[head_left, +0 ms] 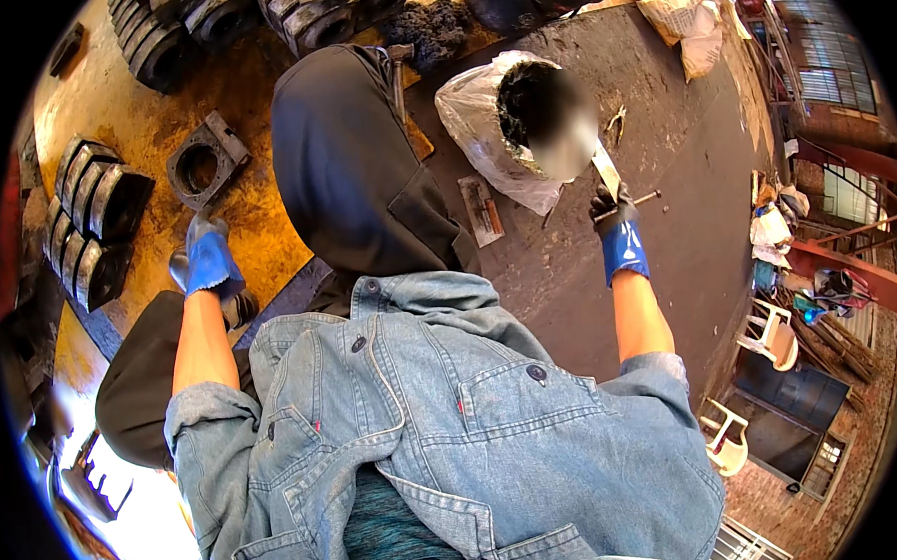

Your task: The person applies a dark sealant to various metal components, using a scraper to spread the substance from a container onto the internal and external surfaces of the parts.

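Observation:
My right hand (pixel 622 234), in a blue glove with dark-stained fingers, is closed around a tool with a pale flat blade (pixel 606 167). A thin rod (pixel 647 199) sticks out sideways beside the same fist. The blade points toward a whitish plastic bag (pixel 472 119) filled with black material (pixel 521 97); a blur hides where they meet. My left hand (pixel 207 255), in a blue glove with grey fingers, is just on the near side of a squarish metal block (pixel 209 160) with a round hole. Its finger position and any contact are unclear.
Dark curved metal pieces stand stacked at left (pixel 100 200) and far left (pixel 153 43). A flat rectangular trowel (pixel 482 210) lies before the bag. My dark-trousered knee (pixel 363 154) rises between my hands. Sacks (pixel 682 20) are at far right, plastic chairs (pixel 768 336) at right.

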`<state>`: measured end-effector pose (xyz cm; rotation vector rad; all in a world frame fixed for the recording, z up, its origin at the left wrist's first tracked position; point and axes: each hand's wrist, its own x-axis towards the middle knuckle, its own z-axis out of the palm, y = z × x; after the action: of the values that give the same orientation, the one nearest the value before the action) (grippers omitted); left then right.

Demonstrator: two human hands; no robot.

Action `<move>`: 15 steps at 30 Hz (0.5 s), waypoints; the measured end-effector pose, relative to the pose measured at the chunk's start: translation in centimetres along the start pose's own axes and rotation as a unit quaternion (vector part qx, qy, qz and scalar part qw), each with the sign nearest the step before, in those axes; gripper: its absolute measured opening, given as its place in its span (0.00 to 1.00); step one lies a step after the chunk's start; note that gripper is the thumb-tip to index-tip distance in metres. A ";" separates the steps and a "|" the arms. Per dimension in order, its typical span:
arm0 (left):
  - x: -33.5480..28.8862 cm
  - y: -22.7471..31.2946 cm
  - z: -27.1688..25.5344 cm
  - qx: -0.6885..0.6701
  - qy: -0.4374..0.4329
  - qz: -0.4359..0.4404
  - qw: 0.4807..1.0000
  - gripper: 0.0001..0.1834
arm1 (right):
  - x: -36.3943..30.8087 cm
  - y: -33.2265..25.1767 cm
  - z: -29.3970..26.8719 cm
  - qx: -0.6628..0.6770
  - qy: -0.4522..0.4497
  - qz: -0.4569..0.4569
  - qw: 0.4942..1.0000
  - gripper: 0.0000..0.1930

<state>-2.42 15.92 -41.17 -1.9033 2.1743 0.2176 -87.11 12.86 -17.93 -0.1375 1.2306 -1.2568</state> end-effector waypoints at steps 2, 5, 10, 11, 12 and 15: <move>-0.8 -0.8 -0.2 -0.006 -0.006 -0.028 1.000 0.28 | 1.0 1.3 3.5 -0.052 0.147 -0.024 0.988 0.17; -0.5 3.5 -4.9 -0.142 -0.001 -0.145 0.979 0.27 | 1.0 2.1 4.7 -0.105 0.255 -0.043 0.960 0.17; -0.9 8.9 -15.2 -0.306 -0.002 -0.294 0.905 0.25 | 4.8 2.4 1.8 -0.073 0.284 -0.012 0.956 0.17; -0.8 8.4 -14.0 -0.301 0.002 -0.289 0.909 0.25 | 5.7 2.3 1.4 -0.057 0.280 -0.004 0.958 0.17; -1.0 7.4 -13.0 -0.292 0.008 -0.290 0.911 0.25 | 6.6 2.7 2.4 -0.052 0.287 0.000 0.957 0.17; -1.1 7.3 -13.0 -0.244 -0.009 -0.316 0.917 0.25 | 7.8 3.1 5.0 -0.030 0.310 0.010 0.950 0.18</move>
<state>-10.64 14.50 -28.76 -2.7383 1.4530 0.6903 -82.87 5.53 -22.72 0.2475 1.8017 -1.2884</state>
